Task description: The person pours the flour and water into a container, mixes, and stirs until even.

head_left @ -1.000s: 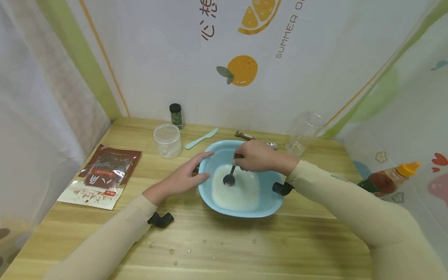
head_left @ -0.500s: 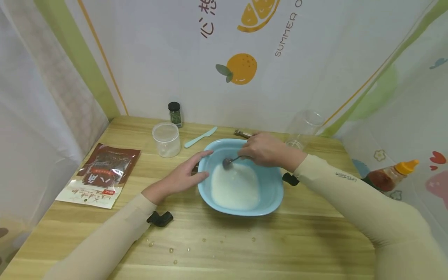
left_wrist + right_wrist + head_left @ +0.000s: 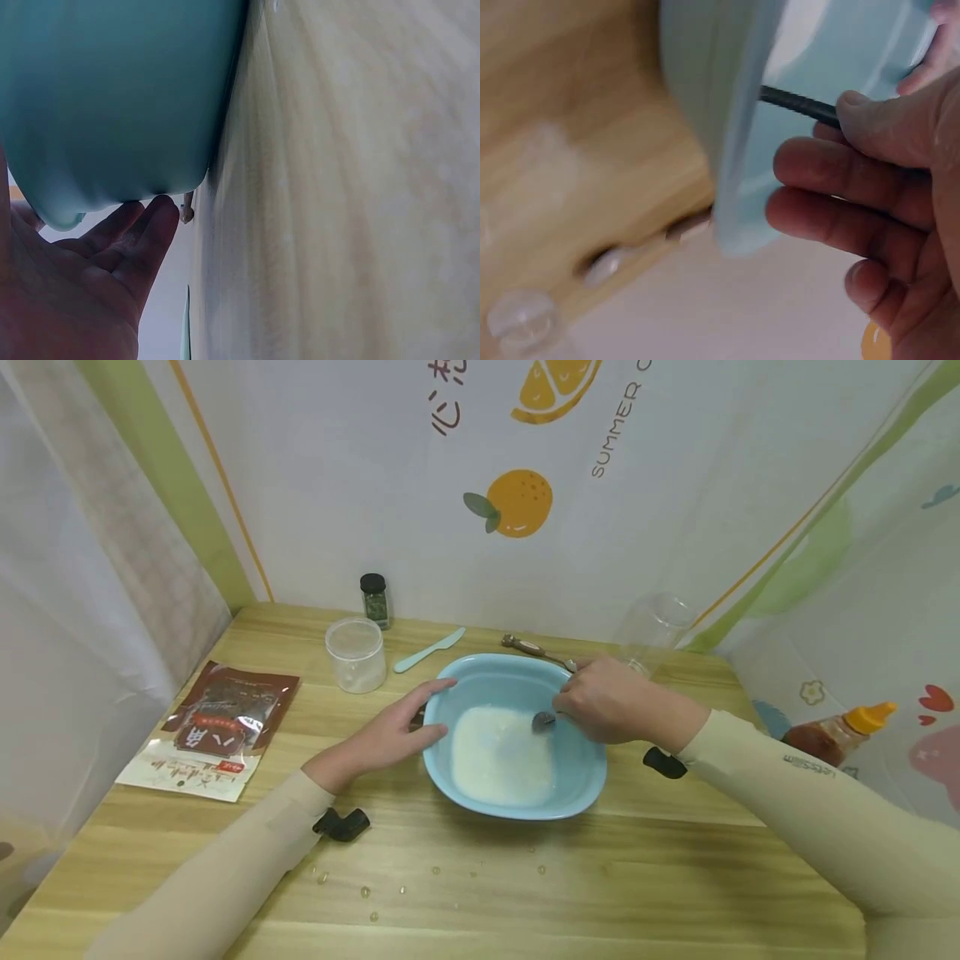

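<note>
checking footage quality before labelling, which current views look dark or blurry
Head: mostly clear and bright, with a soft shadow beneath the blue basin; left wrist: dim, the left hand in shade; right wrist: the brown-handled spoon and clear container are blurred, the right hand sharper.

Pale blue basin (image 3: pixel 491 687), rounded-rectangular, upright at centre of the head frame, pool of opaque white liquid (image 3: pixel 498 764) across its floor, small dark spoon (image 3: pixel 542 722) tilted inside, bowl end leftward near the liquid's upper-right edge, handle toward the right, contact unclear
</note>
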Motion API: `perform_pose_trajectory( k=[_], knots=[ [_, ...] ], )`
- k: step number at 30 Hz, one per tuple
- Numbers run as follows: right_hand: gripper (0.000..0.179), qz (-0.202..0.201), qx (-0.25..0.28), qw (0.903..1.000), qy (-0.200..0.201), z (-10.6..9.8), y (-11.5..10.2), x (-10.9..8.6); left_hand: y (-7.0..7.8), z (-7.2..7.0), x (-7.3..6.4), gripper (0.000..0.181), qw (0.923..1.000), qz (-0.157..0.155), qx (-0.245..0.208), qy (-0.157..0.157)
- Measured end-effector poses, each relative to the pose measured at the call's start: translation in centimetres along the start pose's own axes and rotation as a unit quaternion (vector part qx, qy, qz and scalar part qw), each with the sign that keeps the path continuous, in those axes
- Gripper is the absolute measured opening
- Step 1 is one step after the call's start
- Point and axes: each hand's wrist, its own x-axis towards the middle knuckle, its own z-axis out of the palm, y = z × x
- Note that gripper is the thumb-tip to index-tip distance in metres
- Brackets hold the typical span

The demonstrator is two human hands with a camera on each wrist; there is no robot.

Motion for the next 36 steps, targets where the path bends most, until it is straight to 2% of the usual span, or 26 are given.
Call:
perform_pose_trajectory(
  k=[3, 6, 10, 14, 17, 22, 27, 31, 36],
  knots=[
    [0.028, 0.004, 0.035, 0.9994, -0.001, -0.4, -0.8, -0.1, 0.1, -0.2, 0.0, 0.07, 1.0, 0.0, 0.002, 0.001],
    [0.025, -0.001, 0.106, 0.9943, -0.008, -0.7, -1.4, 0.2, 0.2, -0.3, 0.0, 0.07, 1.0, 0.001, 0.0, -0.001],
    [0.015, -0.005, 0.21, 0.9772, -0.035, -0.5, -1.6, 1.3, 0.0, -0.3, 0.0, 0.069, 1.0, 0.006, -0.002, -0.002],
    [0.015, 0.036, 0.266, 0.9618, -0.055, 0.0, -1.6, 2.5, -0.3, -0.1, 0.0, 0.069, 1.0, 0.007, 0.0, -0.002],
    [0.017, 0.1, 0.266, 0.9576, -0.047, 0.3, -1.5, 3.1, -0.4, 0.1, 0.1, 0.069, 1.0, 0.007, 0.001, -0.005],
    [0.02, 0.204, 0.232, 0.9506, -0.028, 0.5, -1.4, 3.8, -0.2, 0.2, 0.2, 0.07, 1.0, 0.001, -0.002, -0.005],
    [0.023, 0.271, 0.203, 0.9409, -0.017, 0.7, -2.0, 5.0, 0.0, 0.2, 0.2, 0.071, 1.0, -0.002, -0.005, -0.004],
    [0.024, 0.272, 0.191, 0.9432, -0.007, 0.9, -2.5, 6.1, -0.2, 0.2, 0.1, 0.07, 1.0, 0.001, -0.008, -0.004],
    [0.022, 0.21, 0.211, 0.9546, -0.007, 0.7, -3.1, 6.8, -0.3, 0.1, 0.1, 0.07, 0.9999, 0.003, -0.009, -0.006]
  ],
)
